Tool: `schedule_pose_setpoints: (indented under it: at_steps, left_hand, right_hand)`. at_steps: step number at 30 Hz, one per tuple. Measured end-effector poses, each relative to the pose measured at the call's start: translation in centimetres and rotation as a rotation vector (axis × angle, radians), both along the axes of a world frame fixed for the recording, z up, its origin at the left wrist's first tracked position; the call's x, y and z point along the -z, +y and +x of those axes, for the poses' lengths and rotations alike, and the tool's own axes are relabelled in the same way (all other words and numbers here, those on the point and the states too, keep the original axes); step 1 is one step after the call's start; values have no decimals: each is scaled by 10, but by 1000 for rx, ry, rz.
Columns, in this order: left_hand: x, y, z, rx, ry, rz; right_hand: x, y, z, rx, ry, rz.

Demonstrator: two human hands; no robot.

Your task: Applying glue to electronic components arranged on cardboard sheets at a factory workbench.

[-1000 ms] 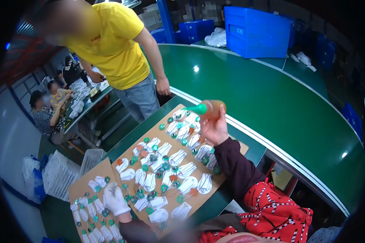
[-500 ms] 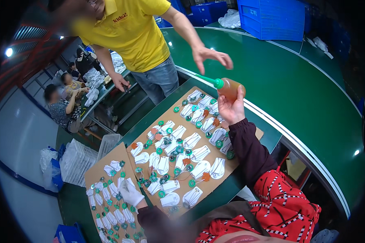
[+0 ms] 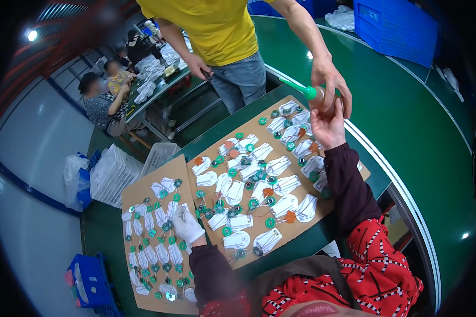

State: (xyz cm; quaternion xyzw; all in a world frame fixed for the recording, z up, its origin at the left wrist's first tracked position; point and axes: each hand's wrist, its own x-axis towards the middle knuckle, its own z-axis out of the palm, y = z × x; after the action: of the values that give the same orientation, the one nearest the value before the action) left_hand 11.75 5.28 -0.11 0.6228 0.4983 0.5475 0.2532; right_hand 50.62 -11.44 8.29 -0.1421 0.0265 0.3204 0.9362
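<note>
My bare right hand (image 3: 329,129) is raised above the right end of the cardboard, closed round a squeeze bottle (image 3: 318,96) of brownish liquid. The bottle lies tilted, its long green nozzle pointing left. A co-worker's hand (image 3: 330,79) grips the same bottle from above. My left hand (image 3: 188,227), in a white glove, is low over the left cardboard sheet (image 3: 137,196), its fingers drawn together among white plastic parts with wires and small green circuit boards; what they pinch is hidden. On the right sheet (image 3: 296,228) lie more white wired parts (image 3: 287,185) with green round pieces.
A person in a yellow shirt (image 3: 211,26) stands across the table. Beyond runs a curved green conveyor (image 3: 407,121) with a white edge; a blue crate (image 3: 396,29) sits on it. White baskets (image 3: 113,177) and a blue bin (image 3: 92,280) stand left. Other people sit farther back.
The co-worker's hand has come down onto the bottle, which my right hand still holds. My view has shifted, moving the scene right and, at the back, upward. My left hand stays over the left sheet.
</note>
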Motion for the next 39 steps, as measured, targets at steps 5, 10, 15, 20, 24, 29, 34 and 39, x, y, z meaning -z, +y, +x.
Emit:
schedule_pose_setpoints:
  at_steps: [5,10,15,20,24,29,34,39]
  left_hand:
    - [7,1,-1,8,68,-2]
    - [11,-1,-3,28,30,0]
    - [12,-1,-1,53,-28,-9]
    - [12,-5,-2,52,-54,-19]
    - [12,-3,-3,35,-29,-46]
    - [6,3,3,-20,-35,-51]
    - [-31,6,-14,-41,-70,29]
    - [-58,-15,-9,74,84,97]
  right_hand:
    - [-16,11,1,-211,-59,46]
    - [-17,-15,-32,-436,-329,12]
    - [12,-43,-69,-467,-577,114]
    - [34,-40,-67,-398,-490,85]
    - [35,-42,-63,-359,-489,0]
    - [38,-43,-58,-377,-495,-6]
    - [9,-74,-29,-231,-545,389]
    - [15,-212,-5,232,-634,131]
